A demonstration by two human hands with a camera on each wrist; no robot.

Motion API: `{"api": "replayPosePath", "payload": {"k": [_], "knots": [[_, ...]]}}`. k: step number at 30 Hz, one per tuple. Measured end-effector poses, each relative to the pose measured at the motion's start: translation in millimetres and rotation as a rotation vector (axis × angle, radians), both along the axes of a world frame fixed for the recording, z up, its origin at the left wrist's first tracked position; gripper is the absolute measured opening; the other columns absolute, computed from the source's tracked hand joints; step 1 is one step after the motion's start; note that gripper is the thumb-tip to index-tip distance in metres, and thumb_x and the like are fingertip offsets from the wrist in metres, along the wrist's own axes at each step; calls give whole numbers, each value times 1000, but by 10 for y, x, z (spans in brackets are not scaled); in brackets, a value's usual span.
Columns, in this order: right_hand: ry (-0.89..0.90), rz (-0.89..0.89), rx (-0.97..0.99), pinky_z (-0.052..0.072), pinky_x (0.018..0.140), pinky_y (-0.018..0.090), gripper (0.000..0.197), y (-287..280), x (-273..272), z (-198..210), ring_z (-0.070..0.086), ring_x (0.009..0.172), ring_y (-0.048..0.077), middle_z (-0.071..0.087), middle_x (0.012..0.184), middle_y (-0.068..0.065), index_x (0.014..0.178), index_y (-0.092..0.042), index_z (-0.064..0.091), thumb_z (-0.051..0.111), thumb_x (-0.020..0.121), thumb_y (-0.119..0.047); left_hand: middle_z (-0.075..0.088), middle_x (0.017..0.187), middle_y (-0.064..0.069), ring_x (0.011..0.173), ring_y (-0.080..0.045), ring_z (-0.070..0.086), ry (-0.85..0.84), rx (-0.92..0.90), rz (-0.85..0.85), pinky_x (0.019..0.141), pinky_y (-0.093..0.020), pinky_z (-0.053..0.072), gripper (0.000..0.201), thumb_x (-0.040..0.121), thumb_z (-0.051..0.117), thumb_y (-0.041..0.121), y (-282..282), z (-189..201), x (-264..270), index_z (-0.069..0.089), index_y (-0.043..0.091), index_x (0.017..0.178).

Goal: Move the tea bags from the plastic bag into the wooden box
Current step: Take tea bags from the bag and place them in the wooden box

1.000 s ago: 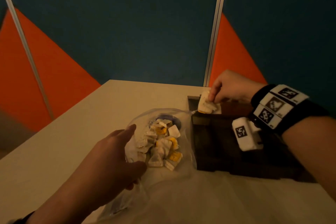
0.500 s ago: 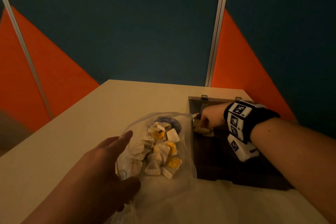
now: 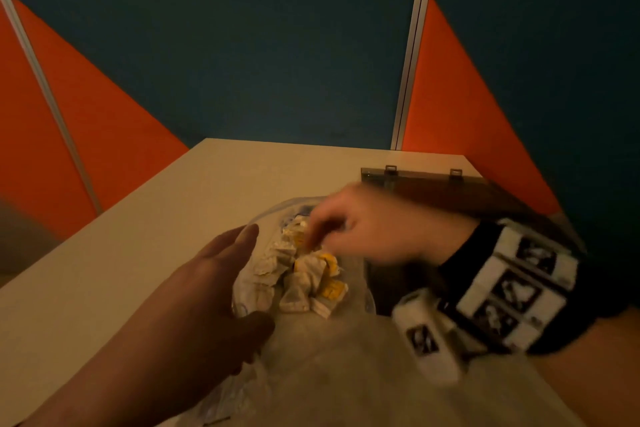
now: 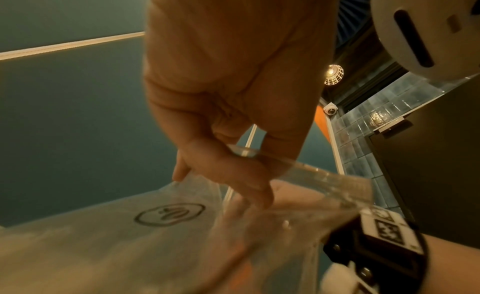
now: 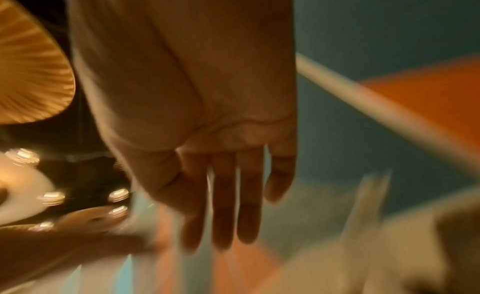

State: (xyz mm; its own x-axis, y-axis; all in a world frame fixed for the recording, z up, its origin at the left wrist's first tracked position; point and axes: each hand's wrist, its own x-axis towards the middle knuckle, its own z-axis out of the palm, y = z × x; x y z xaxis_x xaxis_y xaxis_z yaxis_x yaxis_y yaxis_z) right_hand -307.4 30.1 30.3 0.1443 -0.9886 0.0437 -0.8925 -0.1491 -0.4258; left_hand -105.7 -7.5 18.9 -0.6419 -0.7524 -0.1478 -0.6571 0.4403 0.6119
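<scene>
A clear plastic bag [image 3: 304, 357] lies open on the table with a heap of white and yellow tea bags [image 3: 304, 277] inside. My left hand [image 3: 242, 274] holds the bag's left rim; in the left wrist view the left hand [image 4: 249, 161] pinches the clear bag [image 4: 130, 237] edge between thumb and fingers. My right hand [image 3: 318, 236], blurred by motion, is over the tea bags at the bag's mouth. In the right wrist view the right hand [image 5: 223, 216] has straight fingers and holds nothing. The dark wooden box [image 3: 426, 184] stands open to the right of the bag, partly hidden by my right forearm.
The beige table [image 3: 138, 253] stretches left and back of the bag. Blue and orange wall panels [image 3: 242, 62] rise behind its far edge. The box lid with two metal hinges [image 3: 390, 168] stands at the back right.
My right hand has left the wooden box and swung left to the bag's mouth, no longer holding the tea bags. The left hand keeps its hold on the bag.
</scene>
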Motion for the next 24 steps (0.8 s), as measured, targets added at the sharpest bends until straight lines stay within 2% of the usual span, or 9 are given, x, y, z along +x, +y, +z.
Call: {"api": "replayPosePath", "payload": {"k": [3,5,8,11,14,18,21,23,24], "knots": [[147,409,46,50,90,37,20,-15,565,-323,66,96,29,69,104,19,100,1,70,64,81,0,6,134,37,69,-15,61,-73,-47,-57,58,-17,51,92,74,63,45,37,36,13,1,41,142],[269,496,54,41,87,23,21,-117,730,-482,66,95,29,70,101,26,97,8,70,69,76,7,3,132,39,68,-12,62,-102,-59,-86,55,-14,50,86,79,59,44,68,56,8,0,40,142],[428,403,357,12,108,28,46,-181,838,-564,29,138,30,39,146,24,138,6,39,49,94,-4,5,146,33,65,-8,56,-152,-93,-115,46,-10,43,80,83,52,46,104,56,-8,0,38,143],[380,291,455,10,106,29,49,-178,906,-544,22,141,32,30,152,23,142,5,31,45,96,-7,1,151,27,73,-8,47,-193,-100,-115,47,-9,40,83,82,54,43,85,26,16,-1,36,144],[504,261,390,9,114,44,49,-175,909,-497,19,142,32,29,153,15,143,-6,35,42,98,-26,1,151,25,64,-9,57,-183,-66,-76,49,-13,49,89,81,62,26,35,19,75,-1,37,143],[747,376,429,-1,111,65,49,-200,655,-551,3,147,23,15,159,-10,146,-39,23,21,98,-49,1,151,26,62,-13,65,-143,-17,-17,55,-25,59,95,78,67,16,45,36,116,0,40,142],[666,254,486,-8,110,66,47,-137,401,-583,-4,148,19,12,159,-17,144,-46,24,19,98,-51,3,152,22,62,-15,67,-98,-7,9,53,-26,59,95,77,68,18,49,32,129,2,39,142],[501,182,491,-7,113,60,42,-72,301,-557,-1,148,16,20,157,-16,139,-43,37,28,98,-46,4,153,20,63,-16,67,-74,2,14,53,-26,59,96,77,68,20,62,25,121,1,38,142],[349,135,449,0,115,53,38,-31,268,-513,8,147,15,29,155,-14,134,-38,48,36,98,-40,5,153,19,63,-16,68,-66,5,11,54,-26,59,96,77,68,21,74,23,110,0,38,142]]}}
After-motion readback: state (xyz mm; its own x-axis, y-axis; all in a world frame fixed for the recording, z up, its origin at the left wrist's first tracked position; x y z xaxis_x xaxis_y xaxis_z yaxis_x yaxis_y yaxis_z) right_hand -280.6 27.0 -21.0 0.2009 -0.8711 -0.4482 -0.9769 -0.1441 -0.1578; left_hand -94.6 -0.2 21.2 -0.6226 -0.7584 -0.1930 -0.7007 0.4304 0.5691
